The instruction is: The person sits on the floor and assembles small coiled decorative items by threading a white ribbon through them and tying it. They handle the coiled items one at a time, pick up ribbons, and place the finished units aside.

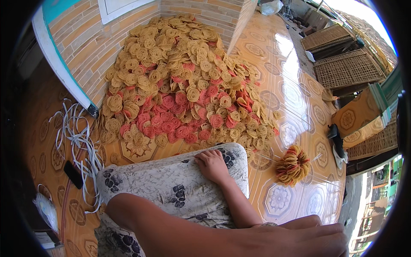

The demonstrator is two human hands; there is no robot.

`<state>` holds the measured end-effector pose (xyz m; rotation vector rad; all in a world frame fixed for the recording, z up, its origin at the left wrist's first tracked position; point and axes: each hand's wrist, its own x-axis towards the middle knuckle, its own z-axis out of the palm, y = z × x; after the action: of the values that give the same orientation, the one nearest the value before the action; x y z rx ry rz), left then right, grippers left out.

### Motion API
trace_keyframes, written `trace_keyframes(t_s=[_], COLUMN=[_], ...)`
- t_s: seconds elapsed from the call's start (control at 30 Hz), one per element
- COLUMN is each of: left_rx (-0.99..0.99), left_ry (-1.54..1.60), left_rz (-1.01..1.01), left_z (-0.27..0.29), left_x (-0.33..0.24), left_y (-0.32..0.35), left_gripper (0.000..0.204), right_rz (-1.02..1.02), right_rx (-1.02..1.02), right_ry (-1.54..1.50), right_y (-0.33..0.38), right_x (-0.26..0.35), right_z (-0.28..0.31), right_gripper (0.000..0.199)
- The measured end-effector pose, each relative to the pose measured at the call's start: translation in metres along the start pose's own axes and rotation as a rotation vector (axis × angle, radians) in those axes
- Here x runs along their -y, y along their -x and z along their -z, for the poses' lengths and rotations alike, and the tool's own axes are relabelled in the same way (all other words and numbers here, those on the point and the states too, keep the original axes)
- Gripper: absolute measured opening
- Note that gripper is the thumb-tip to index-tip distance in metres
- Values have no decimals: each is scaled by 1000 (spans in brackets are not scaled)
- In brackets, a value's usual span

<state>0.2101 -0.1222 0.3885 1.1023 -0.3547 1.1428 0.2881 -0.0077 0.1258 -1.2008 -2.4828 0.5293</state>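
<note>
My right hand point(212, 165) lies on a white cloth with dark flower prints point(158, 180), which covers my lap; its fingers are a little bent and hold nothing. Bent at the elbow, my left arm crosses low in front of me toward the right. My left hand point(310, 235) is at the lower right with its fingers curled under; their tips and anything in them are hidden. Beyond my knees, a big heap of thin, round, lacy discs point(171, 47), mostly tan with pinkish-red ones among them, leans against the wall. Right of my lap sits a round bundle of such discs point(293, 165).
White strips point(83, 145) lie tangled at the left, by a dark phone point(73, 174) and a clear plastic bag point(46, 207). A brick-patterned wall point(85, 38) stands behind the heap. Woven panels point(349, 70) lean at the right above the shiny tiled floor point(280, 199).
</note>
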Motion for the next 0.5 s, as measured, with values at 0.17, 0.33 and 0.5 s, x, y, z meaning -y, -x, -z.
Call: trace_keyframes(t_s=[0.17,0.33,0.5], left_rx=[-105,-237,-498], left_ry=[-195,-442,-845], left_rz=[-16,-61,-239], left_z=[9,14,16], left_x=[-16,-45,-86], left_y=[11,23,50], left_gripper=[33,30,27], right_rz=[62,-139,-855], right_rx=[-84,-512,-452], right_ry=[-102,-382,-208], right_y=[4,34,135], right_x=[0,-34,-104], right_z=[3,6,19], right_gripper=[18,13,14])
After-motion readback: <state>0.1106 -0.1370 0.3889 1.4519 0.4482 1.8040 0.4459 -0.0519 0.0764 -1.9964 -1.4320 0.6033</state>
